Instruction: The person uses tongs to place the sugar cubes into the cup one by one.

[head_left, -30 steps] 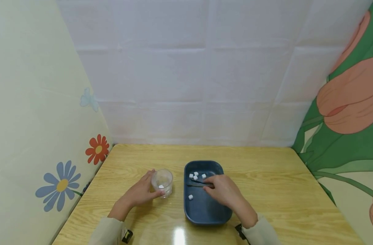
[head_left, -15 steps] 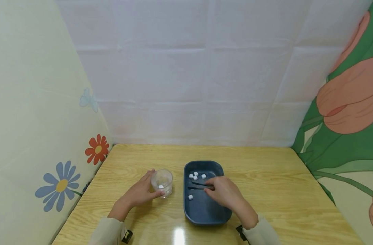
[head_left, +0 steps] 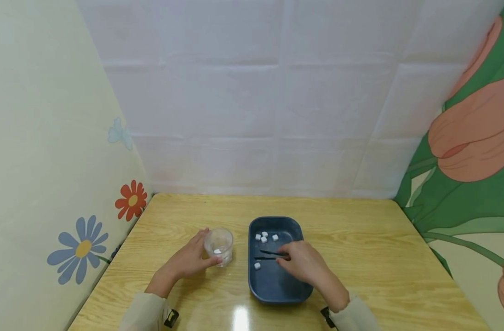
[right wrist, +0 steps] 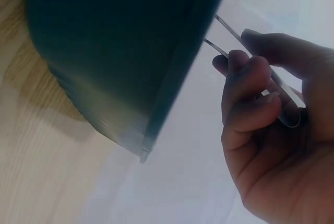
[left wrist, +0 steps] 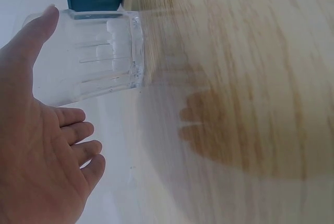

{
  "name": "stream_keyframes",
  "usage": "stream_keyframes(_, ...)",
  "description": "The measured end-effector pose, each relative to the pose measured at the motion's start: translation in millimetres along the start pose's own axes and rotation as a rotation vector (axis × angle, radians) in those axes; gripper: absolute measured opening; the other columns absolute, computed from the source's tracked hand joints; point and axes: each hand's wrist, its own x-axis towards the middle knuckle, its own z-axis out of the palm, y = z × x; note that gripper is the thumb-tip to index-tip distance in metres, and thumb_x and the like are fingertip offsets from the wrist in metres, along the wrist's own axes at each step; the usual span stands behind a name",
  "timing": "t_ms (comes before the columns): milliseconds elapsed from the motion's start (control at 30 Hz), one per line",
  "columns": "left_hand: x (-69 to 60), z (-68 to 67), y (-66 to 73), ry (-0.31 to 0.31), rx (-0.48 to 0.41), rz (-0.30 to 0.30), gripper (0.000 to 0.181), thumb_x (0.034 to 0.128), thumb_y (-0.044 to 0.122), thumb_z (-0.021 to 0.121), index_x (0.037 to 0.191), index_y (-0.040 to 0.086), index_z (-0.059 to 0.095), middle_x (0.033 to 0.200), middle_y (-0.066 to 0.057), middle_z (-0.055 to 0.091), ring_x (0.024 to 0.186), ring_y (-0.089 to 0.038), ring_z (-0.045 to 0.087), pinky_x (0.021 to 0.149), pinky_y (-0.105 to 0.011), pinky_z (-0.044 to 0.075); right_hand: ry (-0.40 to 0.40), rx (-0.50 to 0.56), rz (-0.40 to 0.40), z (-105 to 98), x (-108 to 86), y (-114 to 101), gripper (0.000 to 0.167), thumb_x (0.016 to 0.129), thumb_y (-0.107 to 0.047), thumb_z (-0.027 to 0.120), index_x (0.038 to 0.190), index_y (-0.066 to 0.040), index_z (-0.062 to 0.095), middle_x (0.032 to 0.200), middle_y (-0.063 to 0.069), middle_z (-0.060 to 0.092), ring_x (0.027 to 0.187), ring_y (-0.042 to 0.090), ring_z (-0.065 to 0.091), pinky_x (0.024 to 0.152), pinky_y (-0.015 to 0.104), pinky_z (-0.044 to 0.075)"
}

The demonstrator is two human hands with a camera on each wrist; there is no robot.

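My left hand (head_left: 191, 259) holds a clear drinking glass (head_left: 220, 243) standing on the table, its thumb and fingers around the side. Small white cubes (left wrist: 112, 49) lie at the glass's bottom. My right hand (head_left: 303, 262) pinches a pair of tweezers (head_left: 270, 255) over the dark blue tray (head_left: 281, 294). The tweezers' two arms are spread, pointing left, with nothing between them. Just below their tips sits a lone white cube (head_left: 257, 266). Several more white cubes (head_left: 264, 237) lie toward the tray's far end. In the right wrist view the tray wall hides the tweezers' tips.
The wooden table (head_left: 359, 239) runs back to a white sheet (head_left: 252, 115). A flower-patterned panel (head_left: 82, 193) borders the left side, a tulip-patterned one (head_left: 471, 138) the right. The tray's raised rim stands between the glass and the cubes.
My right hand has moved the tweezers slightly toward the near side of the tray, closer to the lone cube. The left hand and glass have stayed in place.
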Motion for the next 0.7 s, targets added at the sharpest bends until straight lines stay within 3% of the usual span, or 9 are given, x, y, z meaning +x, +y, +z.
stream_keyframes(700, -2.0, -2.7, 4.3, -0.013, -0.003, -0.009, 0.108, 0.0871, 0.067, 0.067, 0.16, 0.0, 0.023, 0.166, -0.019, 0.023, 0.153, -0.039, 0.019, 0.116, -0.062, 0.029, -0.069, 0.047, 0.006, 6.9, -2.7, 3.2, 0.02, 0.089, -0.021, 0.078, 0.103, -0.006, 0.079, 0.09, 0.002, 0.076, 0.075, 0.01, 0.069, 0.061, 0.03, 0.056)
